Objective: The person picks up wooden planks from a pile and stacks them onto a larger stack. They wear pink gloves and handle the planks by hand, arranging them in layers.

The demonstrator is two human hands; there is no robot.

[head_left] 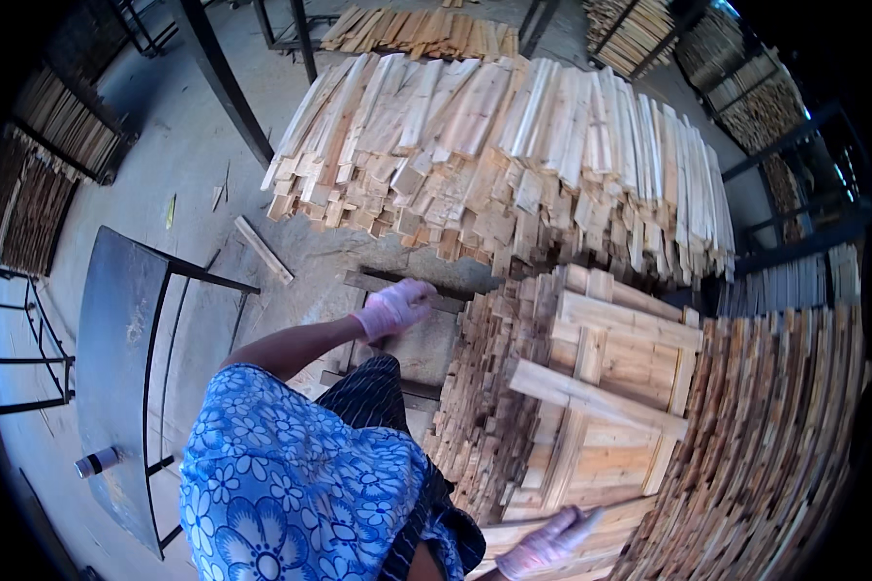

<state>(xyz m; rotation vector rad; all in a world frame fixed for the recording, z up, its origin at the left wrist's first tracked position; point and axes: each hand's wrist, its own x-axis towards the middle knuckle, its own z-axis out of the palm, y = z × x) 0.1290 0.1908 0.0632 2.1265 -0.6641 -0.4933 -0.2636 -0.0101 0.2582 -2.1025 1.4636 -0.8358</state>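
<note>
My left hand point(397, 308), in a thin pinkish glove, is held out over the dark metal frame point(421, 389) on the floor beside the stack. Its fingers are curled together, and I cannot make out what is in them. At the lower right, my gloved right hand point(545, 544) reaches over pale wooden boards point(591, 531), its fingers stretched out and somewhat blurred. Above that hand, a loose plank point(599, 399) lies slantwise across other flat boards point(630, 368) on top of the stack. Whether the right hand touches the wood is unclear.
A large pile of pale planks point(465, 107) stands ahead. Tightly stacked strips point(756, 416) rise on the right. To the left is a dark metal table point(121, 329) with a small cylindrical container point(97, 462). A short wood piece point(264, 249) lies on the floor near a dark post point(221, 82).
</note>
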